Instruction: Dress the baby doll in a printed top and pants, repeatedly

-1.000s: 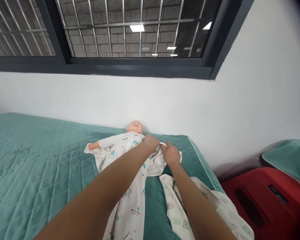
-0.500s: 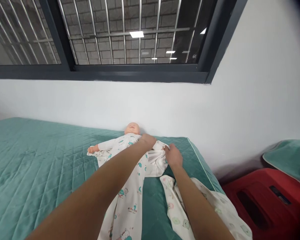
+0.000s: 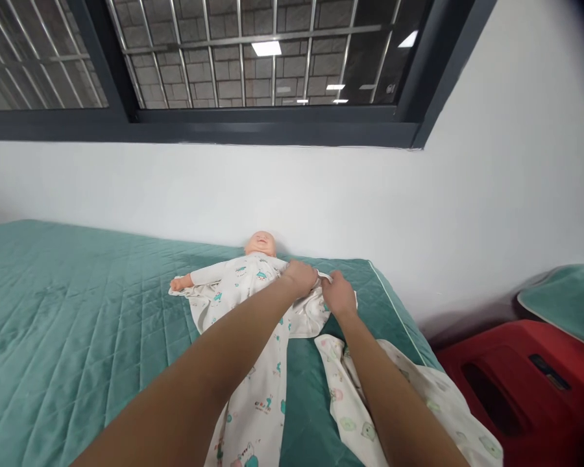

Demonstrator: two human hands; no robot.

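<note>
A baby doll (image 3: 261, 243) lies face up, its head near the wall, in a white printed garment (image 3: 267, 383). One doll hand (image 3: 182, 283) pokes out of the sleeve on the left. My left hand (image 3: 302, 277) is closed on the white cloth at the doll's other arm. Just to its right, my right hand (image 3: 339, 293) pinches the edge of the same cloth, which stretches between the two hands. The doll's hand on this side is hidden. Beneath my right forearm lies a second printed cloth (image 3: 345, 402).
The doll rests on a green quilted cover (image 3: 102, 311). Behind it rises a white wall (image 3: 199, 194) below a dark-framed, barred window (image 3: 272, 126). At the right stands a red plastic stool (image 3: 511, 383) with a green cloth (image 3: 564, 298) over its back part.
Both hands have shifted slightly right with the cloth edge, which now shows as a pale strip between them. The view has tilted down a little.
</note>
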